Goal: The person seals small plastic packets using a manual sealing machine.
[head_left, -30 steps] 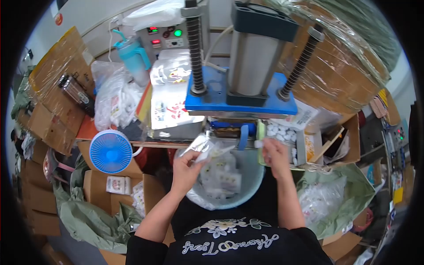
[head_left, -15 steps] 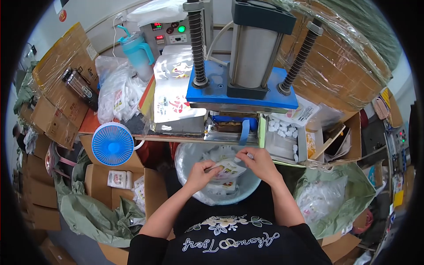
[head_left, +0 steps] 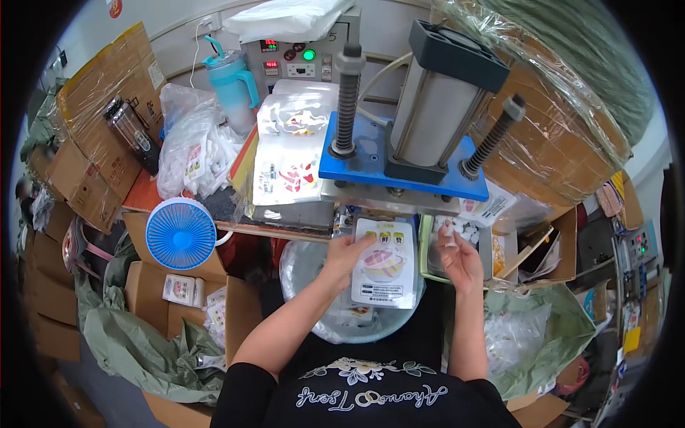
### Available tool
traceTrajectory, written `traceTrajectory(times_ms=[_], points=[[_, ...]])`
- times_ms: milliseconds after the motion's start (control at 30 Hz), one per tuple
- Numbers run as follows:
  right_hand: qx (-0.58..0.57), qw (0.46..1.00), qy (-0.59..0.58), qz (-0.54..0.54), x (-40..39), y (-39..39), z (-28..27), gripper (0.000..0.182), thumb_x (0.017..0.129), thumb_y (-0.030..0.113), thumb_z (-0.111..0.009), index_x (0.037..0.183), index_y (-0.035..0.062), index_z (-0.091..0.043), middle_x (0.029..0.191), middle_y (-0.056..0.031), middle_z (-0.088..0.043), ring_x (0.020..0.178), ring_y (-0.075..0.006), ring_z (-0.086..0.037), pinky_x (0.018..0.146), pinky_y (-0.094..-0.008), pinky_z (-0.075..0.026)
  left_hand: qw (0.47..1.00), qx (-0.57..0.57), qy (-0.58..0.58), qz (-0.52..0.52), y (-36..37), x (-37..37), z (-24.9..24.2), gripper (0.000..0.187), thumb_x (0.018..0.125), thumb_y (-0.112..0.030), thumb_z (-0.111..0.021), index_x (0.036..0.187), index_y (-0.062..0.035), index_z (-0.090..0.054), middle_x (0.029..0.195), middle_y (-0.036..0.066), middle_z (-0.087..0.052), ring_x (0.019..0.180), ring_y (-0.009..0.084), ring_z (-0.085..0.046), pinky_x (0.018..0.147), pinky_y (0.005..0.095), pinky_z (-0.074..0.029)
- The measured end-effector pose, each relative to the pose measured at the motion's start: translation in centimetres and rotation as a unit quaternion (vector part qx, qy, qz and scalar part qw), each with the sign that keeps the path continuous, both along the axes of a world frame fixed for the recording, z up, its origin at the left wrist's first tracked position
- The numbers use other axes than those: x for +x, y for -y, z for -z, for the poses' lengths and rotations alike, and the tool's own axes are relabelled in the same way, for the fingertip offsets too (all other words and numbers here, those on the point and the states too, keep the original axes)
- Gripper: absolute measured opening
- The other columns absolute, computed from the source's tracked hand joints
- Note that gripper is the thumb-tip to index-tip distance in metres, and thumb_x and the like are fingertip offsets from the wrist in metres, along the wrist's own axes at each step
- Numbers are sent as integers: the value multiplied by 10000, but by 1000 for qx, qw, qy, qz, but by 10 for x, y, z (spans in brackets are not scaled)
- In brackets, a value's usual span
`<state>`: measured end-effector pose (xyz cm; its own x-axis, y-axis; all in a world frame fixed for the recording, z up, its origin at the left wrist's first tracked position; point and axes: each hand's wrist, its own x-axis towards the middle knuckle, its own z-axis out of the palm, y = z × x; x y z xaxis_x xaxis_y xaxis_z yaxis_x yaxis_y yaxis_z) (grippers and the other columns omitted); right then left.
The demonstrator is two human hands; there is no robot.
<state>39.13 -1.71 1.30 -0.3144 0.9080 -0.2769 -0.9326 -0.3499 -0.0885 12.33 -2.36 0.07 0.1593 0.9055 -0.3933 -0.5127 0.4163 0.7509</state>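
Note:
My left hand [head_left: 345, 260] is closed on the left edge of a flat printed plastic pouch [head_left: 385, 274], thumb on its face. The pouch stands with its upper end at the lower front of the blue-plated press [head_left: 399, 171], its printed side facing me. Over the tray [head_left: 432, 265] at the right, my right hand [head_left: 460, 260] has its fingertips pinched on a small white plastic piece [head_left: 450, 242]. Several similar white pieces [head_left: 467, 232] lie in that tray behind the fingers. Below the pouch, a clear-lined basin [head_left: 303, 285] holds more pouches, partly hidden.
Flat printed pouch sheets [head_left: 289, 157] lie left of the press. A blue fan [head_left: 180, 234], a turquoise cup [head_left: 230, 89] and a bag of white pieces [head_left: 196, 157] are farther left. Open cartons [head_left: 246, 314] and a green sack [head_left: 578, 324] flank my lap.
My left hand has lifted the pouch from over the basin to the press front. My right hand has left the pouch and moved right to the tray. The view has shifted slightly.

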Motion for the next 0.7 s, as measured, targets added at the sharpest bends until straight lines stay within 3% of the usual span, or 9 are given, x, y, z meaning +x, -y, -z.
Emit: traceTrajectory(times_ms=[200, 267, 300, 333, 367, 433, 467, 533, 700], points=[[44, 999, 13, -9, 13, -1, 17, 236, 974, 84, -495, 1195, 22, -547, 1082, -141, -612, 742, -115, -518, 539, -179, -447, 963, 65, -242, 94, -31, -62, -37, 274, 891, -256, -659, 974, 3, -692, 886, 59, -699, 728, 125, -667, 622, 227, -503], [54, 997, 47, -4, 14, -1, 20, 230, 968, 81, -519, 1192, 43, -553, 1079, -151, -615, 759, -126, -529, 563, -187, -468, 928, 78, -360, -48, -73, -90, -28, 251, 912, -242, -615, 995, -19, -697, 857, 70, -705, 714, 122, -670, 598, 238, -503], [60, 997, 45, -11, 12, -1, 22, 230, 968, 81, -519, 1192, 43, -553, 1079, -151, -615, 759, -126, -529, 563, -187, -468, 862, 163, -468, -109, -105, -109, -1, 287, 922, -250, -591, 1057, -13, -681, 845, 104, -709, 714, 149, -682, 620, 273, -517], [47, 996, 74, 11, 10, -2, 23, 238, 961, 80, -535, 1197, 52, -552, 1079, -153, -614, 764, -133, -532, 575, -192, -474, 810, 256, -485, -206, -112, -106, -17, 304, 903, -290, -586, 1030, -34, -690, 887, 107, -710, 596, 164, -667, 608, 291, -494], [35, 993, 104, 35, 8, -2, 24, 248, 955, 78, -552, 1202, 61, -550, 1079, -155, -613, 769, -140, -534, 587, -196, -479, 764, 235, -570, -189, -120, -107, -31, 390, 916, -311, -556, 1222, -76, -611, 1220, 130, -626, 947, 234, -679, 860, 354, -484], [43, 990, 125, 41, 4, -2, 25, 265, 944, 76, -574, 1208, 73, -548, 1083, -158, -612, 779, -149, -538, 604, -201, -482, 537, 272, -777, -186, -164, -122, -1, 481, 931, -346, -498, 1361, -129, -497, 1464, 120, -410, 1322, 275, -431, 1089, 479, -293], [35, 989, 138, 42, 4, -2, 26, 264, 944, 81, -575, 1207, 75, -547, 1085, -159, -609, 778, -146, -538, 600, -197, -476, 535, 272, -777, -191, -173, -127, 11, 481, 931, -346, -498, 1361, -129, -497, 1464, 120, -410, 1322, 275, -431, 1089, 479, -293], [21, 987, 153, 43, 2, -2, 22, 253, 945, 107, -585, 1193, 70, -553, 1026, -143, -622, 732, -125, -522, 551, -177, -439, 512, 288, -806, -68, -176, -132, 20, 521, 941, -380, -431, 1419, -173, -428, 1541, 98, -282, 1452, 284, -164, 1147, 549, -104], [23, 994, 105, 13, 9, -5, 30, 199, 951, 135, -585, 1117, 30, -557, 934, -119, -635, 650, -95, -479, 470, -159, -376, 481, 295, -825, 26, -148, -127, 20, 532, 947, -407, -390, 1428, -182, -419, 1545, 118, -269, 1445, 279, -201, 1155, 527, -108]])
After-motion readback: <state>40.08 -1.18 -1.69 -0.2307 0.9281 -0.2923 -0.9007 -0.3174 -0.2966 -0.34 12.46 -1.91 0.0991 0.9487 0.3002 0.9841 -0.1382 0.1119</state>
